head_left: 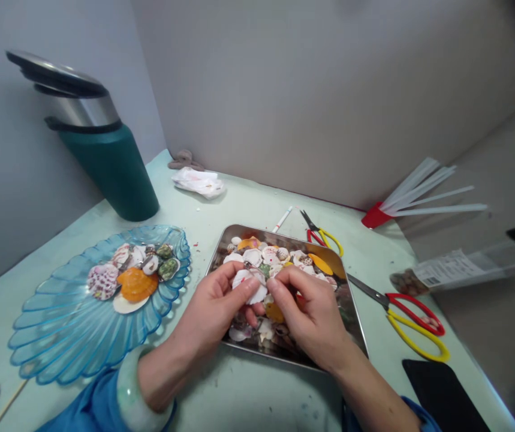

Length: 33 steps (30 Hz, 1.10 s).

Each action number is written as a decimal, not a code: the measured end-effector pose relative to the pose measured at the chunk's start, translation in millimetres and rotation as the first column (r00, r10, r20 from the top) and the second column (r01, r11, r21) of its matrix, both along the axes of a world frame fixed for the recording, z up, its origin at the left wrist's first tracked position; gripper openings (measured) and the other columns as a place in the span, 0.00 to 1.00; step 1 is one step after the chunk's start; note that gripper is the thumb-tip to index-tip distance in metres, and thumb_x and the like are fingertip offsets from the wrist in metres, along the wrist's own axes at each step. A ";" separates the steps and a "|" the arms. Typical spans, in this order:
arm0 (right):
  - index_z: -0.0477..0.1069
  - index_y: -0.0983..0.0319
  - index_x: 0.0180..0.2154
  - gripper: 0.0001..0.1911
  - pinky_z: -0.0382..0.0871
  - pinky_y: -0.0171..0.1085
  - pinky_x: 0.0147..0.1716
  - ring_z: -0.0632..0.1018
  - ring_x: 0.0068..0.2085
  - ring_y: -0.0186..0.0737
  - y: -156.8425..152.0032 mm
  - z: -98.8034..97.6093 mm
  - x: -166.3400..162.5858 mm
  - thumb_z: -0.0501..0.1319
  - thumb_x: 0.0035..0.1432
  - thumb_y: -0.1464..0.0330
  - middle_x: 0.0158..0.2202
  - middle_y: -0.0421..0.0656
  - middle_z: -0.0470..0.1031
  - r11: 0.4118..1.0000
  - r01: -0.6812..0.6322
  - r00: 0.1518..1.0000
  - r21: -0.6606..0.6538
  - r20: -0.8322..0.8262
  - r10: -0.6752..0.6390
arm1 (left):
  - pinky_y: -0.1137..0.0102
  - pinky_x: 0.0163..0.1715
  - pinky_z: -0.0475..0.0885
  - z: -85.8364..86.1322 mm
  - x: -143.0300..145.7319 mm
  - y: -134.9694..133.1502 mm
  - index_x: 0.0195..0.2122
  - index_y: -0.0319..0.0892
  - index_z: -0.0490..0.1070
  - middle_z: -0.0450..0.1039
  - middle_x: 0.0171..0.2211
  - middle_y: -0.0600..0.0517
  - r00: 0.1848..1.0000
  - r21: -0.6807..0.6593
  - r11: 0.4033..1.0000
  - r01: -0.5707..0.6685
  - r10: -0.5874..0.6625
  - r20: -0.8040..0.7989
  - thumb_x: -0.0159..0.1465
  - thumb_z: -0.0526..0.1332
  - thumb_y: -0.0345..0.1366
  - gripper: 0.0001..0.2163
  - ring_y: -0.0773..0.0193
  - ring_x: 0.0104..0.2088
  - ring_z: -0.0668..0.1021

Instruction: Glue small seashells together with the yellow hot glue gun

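Observation:
A white seashell [259, 294] with a small red mark is gripped between the thumb and fingers of my left hand [214, 300]. My right hand [313, 312] is closed in a pinch at the shell's right edge. Whatever its fingertips hold, if anything, is hidden. Both hands are above a metal tray [351, 318] filled with mixed shells, among them white, striped and yellow-orange ones. To the left, a blue scalloped glass dish [81, 333] carries several shells, including an orange scallop shell [138, 284] and a purple-speckled one [103, 281].
A teal bottle [108, 168] stands at the back left, near a crumpled white plastic packet [198, 182]. Small scissors [322, 234] and a white pen [283, 219] lie behind the tray. Larger scissors [394, 309], a black phone-like slab [441, 393] and a red cup of glue-stick-like rods [376, 215] are at right.

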State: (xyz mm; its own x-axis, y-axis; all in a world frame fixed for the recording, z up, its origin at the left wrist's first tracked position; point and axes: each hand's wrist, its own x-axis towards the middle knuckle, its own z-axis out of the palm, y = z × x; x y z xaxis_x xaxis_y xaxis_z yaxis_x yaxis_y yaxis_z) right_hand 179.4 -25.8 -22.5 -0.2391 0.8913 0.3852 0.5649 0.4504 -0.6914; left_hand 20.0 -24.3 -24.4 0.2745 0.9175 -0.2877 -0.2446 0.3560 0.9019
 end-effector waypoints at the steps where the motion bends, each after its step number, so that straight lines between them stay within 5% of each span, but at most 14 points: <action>1: 0.62 0.61 0.25 0.13 0.57 0.32 0.26 0.65 0.24 0.30 -0.1 0.0 0.1 0.55 0.63 0.70 0.22 0.35 0.63 1.000 -0.008 1.000 0.005 -0.002 0.008 | 0.78 0.19 0.66 0.1 0.2 -0.2 0.36 0.40 0.67 0.72 0.23 0.56 1.000 0.004 1.000 -0.008 0.008 0.003 0.57 0.66 0.44 0.14 0.72 0.20 0.72; 24: 0.62 0.61 0.25 0.15 0.58 0.34 0.27 0.65 0.25 0.32 -2.6 2.4 1.5 0.53 0.65 0.68 0.22 0.36 0.62 0.998 -0.046 0.999 -0.049 -0.003 0.045 | 0.78 0.21 0.65 -0.6 -2.5 0.6 0.36 0.41 0.69 0.71 0.22 0.57 1.000 0.037 0.999 0.010 -0.010 -0.005 0.60 0.64 0.43 0.11 0.72 0.20 0.71; 33: 0.66 0.61 0.27 0.21 0.59 0.33 0.20 0.66 0.22 0.33 0.8 11.7 8.4 0.48 0.68 0.58 0.21 0.37 0.63 0.985 0.005 0.916 -0.172 -0.395 -0.074 | 0.78 0.20 0.63 -2.9 -3.2 -0.2 0.36 0.41 0.67 0.71 0.21 0.57 0.994 0.048 0.997 -0.055 0.050 0.095 0.60 0.64 0.42 0.10 0.73 0.19 0.69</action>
